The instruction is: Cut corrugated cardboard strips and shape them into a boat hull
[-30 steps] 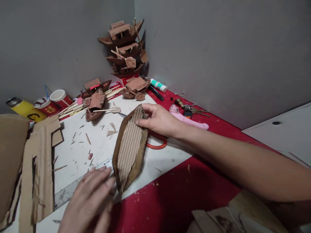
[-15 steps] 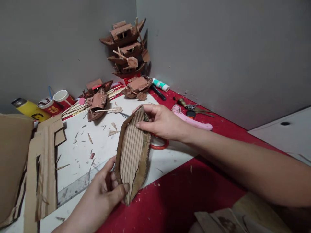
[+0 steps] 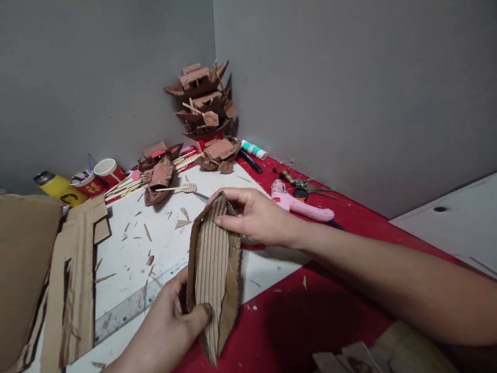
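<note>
A cardboard boat hull (image 3: 212, 259) with a ribbed corrugated floor and low side walls is held up between my hands, its far tip tilted upward. My left hand (image 3: 171, 316) grips the near left side, thumb pressed on the floor inside. At the far end my right hand (image 3: 252, 215) pinches the hull, thumb inside and fingers behind the wall. Part of a scissors blade (image 3: 201, 197) shows behind the hull; the rest is hidden by my right hand. A small paddle (image 3: 189, 188) with a ribbed blade lies beyond.
Finished brown boats (image 3: 196, 77) are stacked in the corner, with another boat (image 3: 160, 178) nearer. Cardboard strips (image 3: 77, 280) and a clear ruler (image 3: 128, 305) lie left. A pink glue gun (image 3: 310, 208), marker (image 3: 250, 161) and glue tube (image 3: 254, 149) sit right. Cups (image 3: 108, 171) and a yellow bottle (image 3: 64, 191) stand back left.
The hull and both hands sit slightly lower in view, as does the background, so the head has tilted up. The near tip extends further down past my left thumb. Both hands keep their hold.
</note>
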{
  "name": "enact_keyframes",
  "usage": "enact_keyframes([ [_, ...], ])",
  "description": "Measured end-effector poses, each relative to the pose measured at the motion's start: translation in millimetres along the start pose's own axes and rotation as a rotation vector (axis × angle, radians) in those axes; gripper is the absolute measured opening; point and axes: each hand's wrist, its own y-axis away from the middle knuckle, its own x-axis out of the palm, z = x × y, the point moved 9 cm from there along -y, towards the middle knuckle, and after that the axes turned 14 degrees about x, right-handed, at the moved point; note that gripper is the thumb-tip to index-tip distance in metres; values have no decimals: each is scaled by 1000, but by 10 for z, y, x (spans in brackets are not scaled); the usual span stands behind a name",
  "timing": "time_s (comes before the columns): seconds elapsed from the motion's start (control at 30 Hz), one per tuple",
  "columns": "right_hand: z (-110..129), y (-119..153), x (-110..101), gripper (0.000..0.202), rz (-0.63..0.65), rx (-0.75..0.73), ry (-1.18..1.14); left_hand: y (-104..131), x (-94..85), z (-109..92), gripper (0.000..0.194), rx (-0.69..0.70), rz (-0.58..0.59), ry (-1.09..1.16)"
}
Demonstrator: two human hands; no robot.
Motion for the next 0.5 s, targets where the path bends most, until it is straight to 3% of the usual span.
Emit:
enact_keyframes([
  [0.17,-43,41,200,24,137,88,-69,-202,-195,-266,45,143,-137,-62],
  [0.3,-32,74,295,19,170,78,-42,-432,-172,-362,45,239,-133,-28],
  [0.4,-87,48,303,18,144,91,6,-532,-64,-335,42,250,-72,77],
  [0.5,-176,-8,275,18,112,114,96,-570,-18,-216,43,167,-60,230],
])
